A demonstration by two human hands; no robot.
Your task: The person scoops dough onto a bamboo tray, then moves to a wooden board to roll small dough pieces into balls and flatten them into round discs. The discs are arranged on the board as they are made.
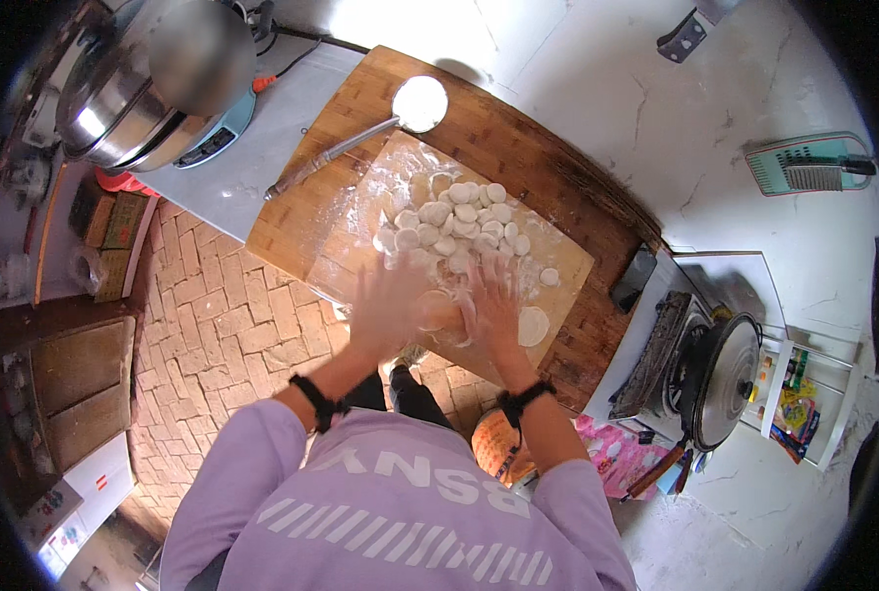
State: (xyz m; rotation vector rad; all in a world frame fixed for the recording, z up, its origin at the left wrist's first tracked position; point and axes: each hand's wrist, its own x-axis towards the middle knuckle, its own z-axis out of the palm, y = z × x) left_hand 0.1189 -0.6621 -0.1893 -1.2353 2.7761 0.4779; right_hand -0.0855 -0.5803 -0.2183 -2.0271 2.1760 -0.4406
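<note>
Both my hands hover over or rest lightly on a floured wooden cutting board point(565, 255); contact is hard to tell. Motion blurs my left hand point(391, 303), which is spread palm down with nothing held. My right hand point(495, 306) is spread too, fingers apart, at the near edge of a heap of small flattened dough discs point(465, 218). A thin round dough wrapper point(534, 326) lies right of my right hand. Above it sits a single small dough disc point(549, 277). Between my hands shows a round tan patch, too unclear to name. Flour dusts the board.
Beneath the board is a larger wooden board point(299, 214), bearing a long-handled ladle point(358, 140) with a glaring white head. Metal pot point(122, 122) stands at left on a blue appliance point(225, 133). A lidded black pan point(727, 384) is at right. A grater point(808, 164) lies farther right.
</note>
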